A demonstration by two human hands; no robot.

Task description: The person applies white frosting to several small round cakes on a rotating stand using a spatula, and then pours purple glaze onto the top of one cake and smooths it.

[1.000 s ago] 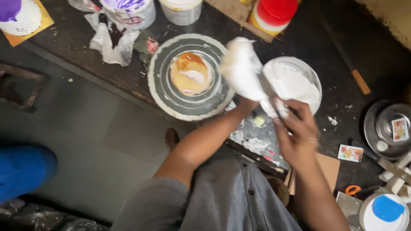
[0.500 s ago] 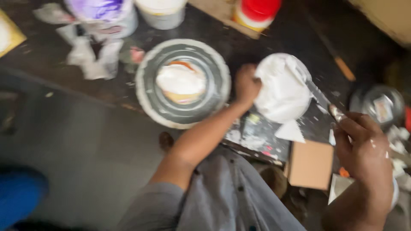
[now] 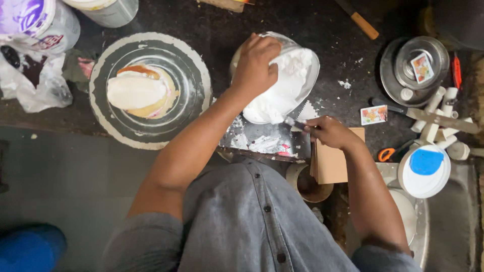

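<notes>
My left hand (image 3: 256, 65) grips the rim of a clear glass bowl (image 3: 308, 75) tilted toward me and full of white cream (image 3: 282, 95). My right hand (image 3: 330, 132) holds a small metal spatula (image 3: 294, 123) whose tip sits at the lower edge of the cream. To the left, a round turntable (image 3: 150, 90) carries a small cake (image 3: 136, 93) topped with white cream over a yellow layer. The counter in front of me is smeared with cream.
White tubs (image 3: 38, 25) and a crumpled plastic bag (image 3: 30, 83) sit at the far left. At right are a steel plate (image 3: 413, 68), white piping nozzles (image 3: 438, 118), orange scissors (image 3: 388, 153), a cup with a blue lid (image 3: 425, 168), a cardboard piece (image 3: 335, 161) and a knife (image 3: 360, 20).
My left hand moved from the bowl's left side onto its rim and tilted it. My right hand came in from the right and brought the spatula to the cream.
</notes>
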